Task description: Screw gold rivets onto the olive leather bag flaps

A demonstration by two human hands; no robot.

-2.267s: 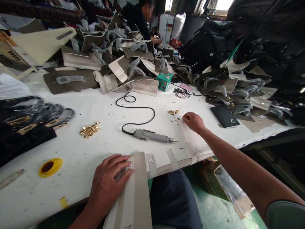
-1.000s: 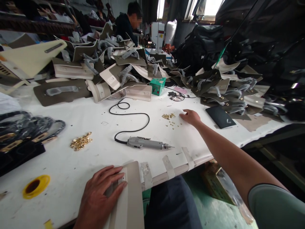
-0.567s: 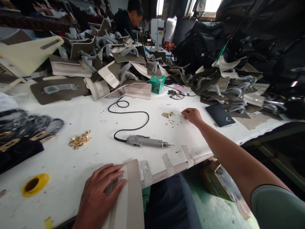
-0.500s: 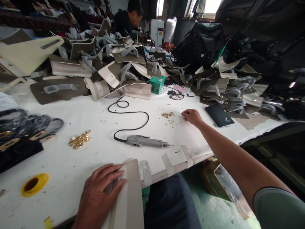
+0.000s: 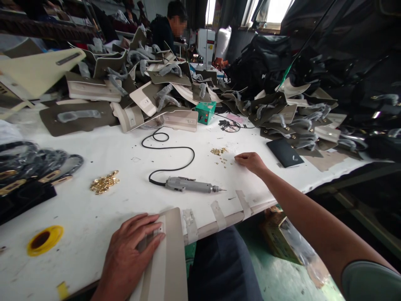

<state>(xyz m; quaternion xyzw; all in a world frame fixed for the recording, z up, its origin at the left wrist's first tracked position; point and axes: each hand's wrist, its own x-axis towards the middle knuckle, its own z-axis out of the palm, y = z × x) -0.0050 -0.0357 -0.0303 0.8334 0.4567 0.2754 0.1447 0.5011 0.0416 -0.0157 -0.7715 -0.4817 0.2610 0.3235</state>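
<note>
My left hand [image 5: 130,251] lies over a beige bag panel [image 5: 173,255] at the table's near edge. Its fingers are stretched out, with the thumb apart, near a small hole in the panel's pale strip. Over to the right, my right hand [image 5: 250,162] is low above the tabletop with fingertips pressed together; whatever is between them is hidden. Just left of those fingertips lie small gold rings [image 5: 218,151], some heaped, some scattered. A grey electric screwdriver [image 5: 189,185] rests between my hands, bit pointing right.
Larger gold hardware [image 5: 105,182] and a yellow tape roll [image 5: 45,240] lie left. Bag panels with wrapped handles [image 5: 172,71] pile up behind a green control box [image 5: 206,113]. A black booklet [image 5: 284,153] sits right. Across the table is another person [image 5: 163,31].
My right hand has shifted slightly left and down, nearer the front of the table, its fingertips still together. My left hand stays on the panel. The view has moved a little.
</note>
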